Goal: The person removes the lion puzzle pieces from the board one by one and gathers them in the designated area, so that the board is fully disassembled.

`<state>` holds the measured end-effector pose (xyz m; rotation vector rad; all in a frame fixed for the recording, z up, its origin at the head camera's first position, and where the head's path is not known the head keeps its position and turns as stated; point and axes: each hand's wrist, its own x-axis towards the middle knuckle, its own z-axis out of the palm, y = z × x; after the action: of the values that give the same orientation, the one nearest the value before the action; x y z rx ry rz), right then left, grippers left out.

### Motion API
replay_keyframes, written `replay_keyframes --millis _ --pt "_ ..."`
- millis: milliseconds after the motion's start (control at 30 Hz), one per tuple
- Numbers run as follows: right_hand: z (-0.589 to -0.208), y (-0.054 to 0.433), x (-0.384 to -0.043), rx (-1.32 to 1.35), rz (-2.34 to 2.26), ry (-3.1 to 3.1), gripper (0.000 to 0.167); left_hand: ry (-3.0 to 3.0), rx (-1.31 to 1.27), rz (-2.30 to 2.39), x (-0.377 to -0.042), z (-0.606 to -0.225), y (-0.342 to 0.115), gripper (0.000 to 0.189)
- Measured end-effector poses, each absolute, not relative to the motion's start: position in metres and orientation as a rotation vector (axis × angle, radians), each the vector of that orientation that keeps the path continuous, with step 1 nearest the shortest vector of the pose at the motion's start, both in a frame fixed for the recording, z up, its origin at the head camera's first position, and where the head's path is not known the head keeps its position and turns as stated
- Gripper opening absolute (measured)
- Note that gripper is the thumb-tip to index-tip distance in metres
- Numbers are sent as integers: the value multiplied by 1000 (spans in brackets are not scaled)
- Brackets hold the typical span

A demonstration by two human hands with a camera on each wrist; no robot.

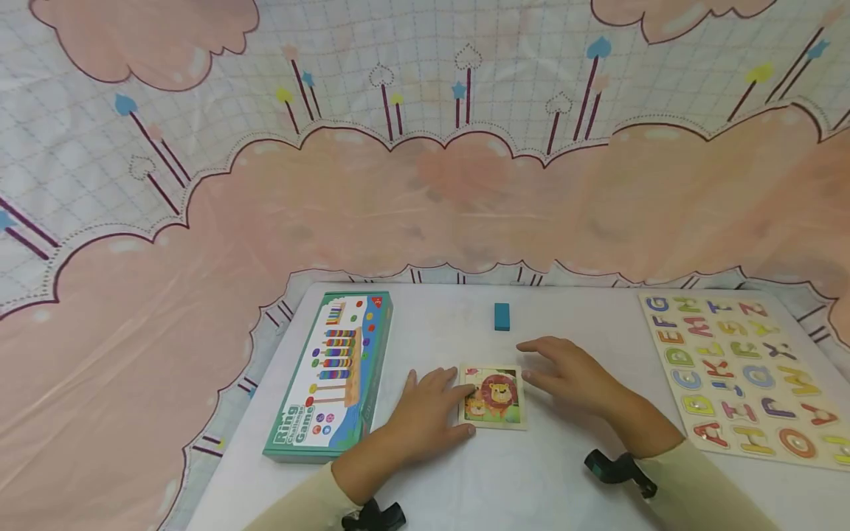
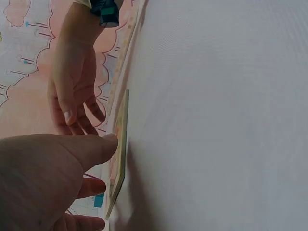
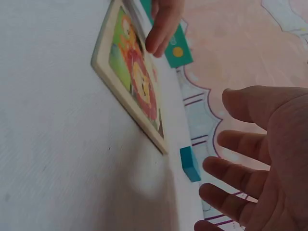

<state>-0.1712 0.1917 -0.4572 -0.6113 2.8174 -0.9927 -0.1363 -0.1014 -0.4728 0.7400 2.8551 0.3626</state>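
A square wooden lion puzzle (image 1: 496,402) lies flat on the white table, its picture facing up. Over its left side reaches the left hand (image 1: 430,413), with a fingertip at the picture and the thumb by the lower left corner. To the right of the puzzle, the right hand (image 1: 576,377) is held with fingers extended, holding nothing; the right wrist view shows them apart from the board. Beyond the puzzle stands a small blue block (image 1: 502,316), which neither hand touches.
A green ring game box (image 1: 332,372) lies to the left of the left hand. At the right is a wooden alphabet board (image 1: 747,376) with coloured letters. Behind the table (image 1: 438,324) hangs a pink and white patterned cloth (image 1: 412,199).
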Motion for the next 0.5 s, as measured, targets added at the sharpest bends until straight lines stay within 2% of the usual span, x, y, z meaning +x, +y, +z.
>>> replay_keyframes --millis 500 --pt "-467 150 -197 -637 -1037 2612 43 2918 647 418 -131 -481 -88 59"
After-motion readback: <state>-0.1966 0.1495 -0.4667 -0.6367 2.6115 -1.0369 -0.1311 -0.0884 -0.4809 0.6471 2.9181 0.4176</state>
